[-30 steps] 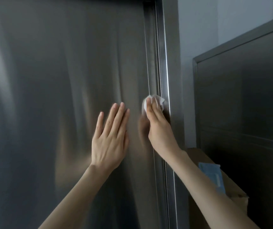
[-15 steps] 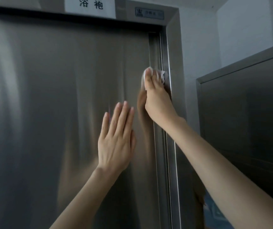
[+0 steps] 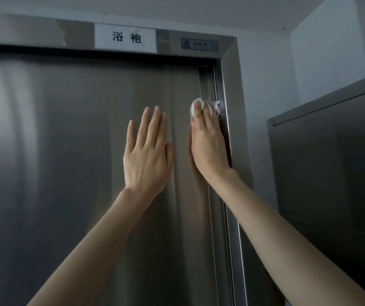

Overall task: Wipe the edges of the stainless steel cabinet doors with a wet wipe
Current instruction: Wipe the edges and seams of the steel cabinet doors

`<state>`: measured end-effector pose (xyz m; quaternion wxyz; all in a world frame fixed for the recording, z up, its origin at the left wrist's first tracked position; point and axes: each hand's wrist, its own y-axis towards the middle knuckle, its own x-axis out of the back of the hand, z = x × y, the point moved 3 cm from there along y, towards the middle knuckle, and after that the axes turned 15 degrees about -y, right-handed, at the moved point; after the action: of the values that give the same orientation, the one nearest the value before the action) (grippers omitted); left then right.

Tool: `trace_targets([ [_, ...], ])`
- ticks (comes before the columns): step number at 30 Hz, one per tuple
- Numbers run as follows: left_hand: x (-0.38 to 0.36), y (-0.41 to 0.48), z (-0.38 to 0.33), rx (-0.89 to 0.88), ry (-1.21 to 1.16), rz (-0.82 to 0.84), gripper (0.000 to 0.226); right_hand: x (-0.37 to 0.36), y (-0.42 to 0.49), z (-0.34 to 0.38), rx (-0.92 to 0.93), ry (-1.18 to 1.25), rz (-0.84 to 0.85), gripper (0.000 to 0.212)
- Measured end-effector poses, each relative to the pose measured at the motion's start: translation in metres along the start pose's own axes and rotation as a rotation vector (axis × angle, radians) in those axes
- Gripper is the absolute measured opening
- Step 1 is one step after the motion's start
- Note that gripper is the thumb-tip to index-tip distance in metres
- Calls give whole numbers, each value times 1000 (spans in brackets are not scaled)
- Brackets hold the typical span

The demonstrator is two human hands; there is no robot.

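Note:
A tall stainless steel cabinet door (image 3: 66, 162) fills the left and middle of the view. My right hand (image 3: 208, 142) holds a bunched white wet wipe (image 3: 215, 106) against the door's right edge, where it meets the steel frame (image 3: 232, 89), not far below the top corner. The wipe shows above my fingertips; my thumb is hidden. My left hand (image 3: 147, 151) rests flat on the door face with straight fingers, just left of my right hand.
A white label with black characters (image 3: 125, 38) and a small grey nameplate (image 3: 199, 44) sit on the top frame. A second, lower steel cabinet (image 3: 331, 162) stands at the right, with a white wall (image 3: 269, 85) between the two.
My right hand has slid the wipe up the door's right edge toward the top corner. My left hand has moved up the door face too, and the view has tilted upward.

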<state>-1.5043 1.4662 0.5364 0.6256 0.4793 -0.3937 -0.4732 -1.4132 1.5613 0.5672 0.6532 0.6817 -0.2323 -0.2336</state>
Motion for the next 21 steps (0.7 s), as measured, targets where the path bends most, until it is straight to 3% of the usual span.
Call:
trace_targets([
  [8, -1, -1, 0, -27, 50, -5, 56, 8, 66, -5, -39, 72, 125, 51],
  [13, -1, -9, 1, -43, 35, 13, 57, 3, 16, 0, 35, 38, 47, 56],
  [21, 1, -24, 1, -36, 37, 30, 57, 6, 84, -8, -36, 13, 99, 48],
])
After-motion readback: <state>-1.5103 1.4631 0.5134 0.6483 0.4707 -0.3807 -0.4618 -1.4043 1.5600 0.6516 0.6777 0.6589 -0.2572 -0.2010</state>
